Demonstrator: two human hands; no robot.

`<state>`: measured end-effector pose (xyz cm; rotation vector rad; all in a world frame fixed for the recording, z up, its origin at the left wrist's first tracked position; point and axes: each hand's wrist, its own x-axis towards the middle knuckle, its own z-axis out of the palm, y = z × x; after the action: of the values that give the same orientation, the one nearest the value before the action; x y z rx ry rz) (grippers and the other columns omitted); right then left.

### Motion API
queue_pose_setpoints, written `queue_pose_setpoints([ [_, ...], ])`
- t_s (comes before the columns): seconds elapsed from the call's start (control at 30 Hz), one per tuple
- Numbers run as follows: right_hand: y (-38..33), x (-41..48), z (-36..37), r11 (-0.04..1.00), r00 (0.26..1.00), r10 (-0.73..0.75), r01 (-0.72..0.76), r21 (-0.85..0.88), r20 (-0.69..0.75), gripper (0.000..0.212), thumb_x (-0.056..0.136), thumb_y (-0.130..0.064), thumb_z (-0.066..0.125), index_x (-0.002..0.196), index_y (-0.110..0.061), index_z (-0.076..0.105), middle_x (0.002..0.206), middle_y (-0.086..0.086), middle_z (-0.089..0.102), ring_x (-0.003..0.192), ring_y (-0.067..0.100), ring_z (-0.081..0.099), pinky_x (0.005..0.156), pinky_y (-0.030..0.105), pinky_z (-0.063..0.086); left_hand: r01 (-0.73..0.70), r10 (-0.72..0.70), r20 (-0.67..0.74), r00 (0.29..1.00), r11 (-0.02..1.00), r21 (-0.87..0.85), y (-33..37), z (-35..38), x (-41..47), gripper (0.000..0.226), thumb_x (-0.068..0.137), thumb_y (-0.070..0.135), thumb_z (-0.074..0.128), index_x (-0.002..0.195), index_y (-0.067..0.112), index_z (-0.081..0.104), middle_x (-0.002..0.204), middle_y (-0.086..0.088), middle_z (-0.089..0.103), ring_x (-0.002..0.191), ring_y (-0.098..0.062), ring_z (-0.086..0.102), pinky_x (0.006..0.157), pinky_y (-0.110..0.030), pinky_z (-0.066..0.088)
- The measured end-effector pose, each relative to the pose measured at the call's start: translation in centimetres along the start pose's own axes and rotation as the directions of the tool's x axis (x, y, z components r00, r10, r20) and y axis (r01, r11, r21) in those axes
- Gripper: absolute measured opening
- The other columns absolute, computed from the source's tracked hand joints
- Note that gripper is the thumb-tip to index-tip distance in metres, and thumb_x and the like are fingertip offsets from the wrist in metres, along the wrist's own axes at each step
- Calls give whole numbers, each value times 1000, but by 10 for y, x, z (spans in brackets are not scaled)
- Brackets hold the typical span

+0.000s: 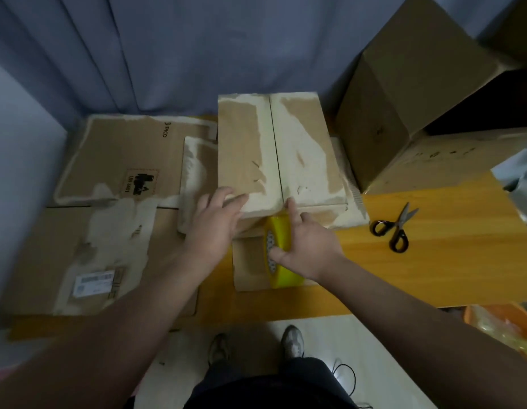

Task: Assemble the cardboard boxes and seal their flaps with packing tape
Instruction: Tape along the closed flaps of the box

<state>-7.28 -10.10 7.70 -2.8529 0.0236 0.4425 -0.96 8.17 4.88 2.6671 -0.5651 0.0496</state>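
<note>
For sealing, the box (274,149) is being steadied under the flat left hand (218,222); tape (281,276) is being gripped by the right hand (305,246).

Single head-worn wide-angle view, looking forward and steeply down over tabletop (433,261) (edges bowed); forearms near, floor and shoes at bottom, curtain at top.
</note>
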Motion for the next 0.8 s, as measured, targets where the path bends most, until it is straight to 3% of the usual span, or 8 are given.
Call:
queue_pose_setpoints([
  [0.1, 2, 3, 8, 999, 1000, -21, 21, 27, 3, 99, 85, -66, 43, 152, -17, -11, 135, 12, 44, 111, 29, 55, 73, 34, 46, 89, -86, -134, 987, 996, 21, 16, 7, -10, 28, 89, 17, 61, 117, 14, 63, 119, -12, 53, 108, -35, 48, 89, -45, 40],
  [0.17, 8, 3, 8, 999, 1000, -28, 28, 28, -4, 91, 87, -71, 31, 153, -17, 1, 135, 11, 47, 116, 29, 53, 79, 37, 47, 243, -261, -36, 965, 935, -259, 36, 7, -21, 26, 92, 35, 55, 108, 14, 57, 105, -3, 53, 100, -25, 53, 86, -38, 45],
  [0.27, 26, 16, -3, 978, 935, -206, 184, -102, -288, 66, 94, -58, 23, 127, -15, 59, 113, 11, 59, 105, 33, 57, 83, 38, 45, 687, -440, 531, 724, 395, -610, 70, 6, -25, 40, 92, 57, 43, 106, 21, 54, 94, -2, 59, 90, -19, 59, 80, -32, 50],
  [0.33, 36, 36, -14, 913, 854, -402, 345, -220, -331, 53, 94, -46, 29, 112, -18, 70, 113, 12, 60, 107, 34, 56, 90, 38, 43, 754, -463, 618, 636, 203, -624, 79, 8, -26, 25, 94, 46, 49, 98, 23, 55, 95, -7, 61, 84, -20, 58, 73, -31, 47],
  [0.37, 40, 46, -21, 873, 850, -480, 438, -214, -219, 48, 97, -42, 31, 128, -20, 60, 134, 14, 51, 125, 34, 46, 104, 39, 35, 761, -478, 622, 621, 176, -625, 81, 10, -27, 20, 93, 41, 53, 99, 22, 54, 99, -9, 61, 85, -21, 58, 72, -31, 47],
  [0.43, 47, 60, -24, 822, 846, -531, 526, -219, 40, 51, 103, -38, 28, 152, -28, 18, 161, 4, 8, 147, 25, 6, 117, 34, 2, 743, -496, 594, 633, 175, -646, 83, 15, -29, 27, 89, 35, 61, 109, 21, 50, 108, -7, 60, 92, -22, 59, 77, -34, 49],
  [0.5, 52, 68, -20, 809, 851, -519, 521, -272, 86, 54, 104, -37, 22, 152, -32, -1, 160, -2, -8, 147, 20, -10, 116, 33, -10, 709, -513, 544, 664, 202, -675, 85, 20, -31, 40, 82, 32, 68, 115, 23, 47, 112, -5, 59, 98, -22, 60, 86, -39, 50],
  [0.8, 52, 71, -15, 827, 869, -493, 484, -287, 47, 51, 103, -39, 18, 151, -36, 2, 161, -6, -2, 147, 15, -5, 117, 33, -9, 633, -589, 319, 743, 463, -620, 94, 40, -36, 45, 91, 39, 58, 129, 16, 50, 115, -2, 61, 109, -23, 57, 97, -40, 44],
])
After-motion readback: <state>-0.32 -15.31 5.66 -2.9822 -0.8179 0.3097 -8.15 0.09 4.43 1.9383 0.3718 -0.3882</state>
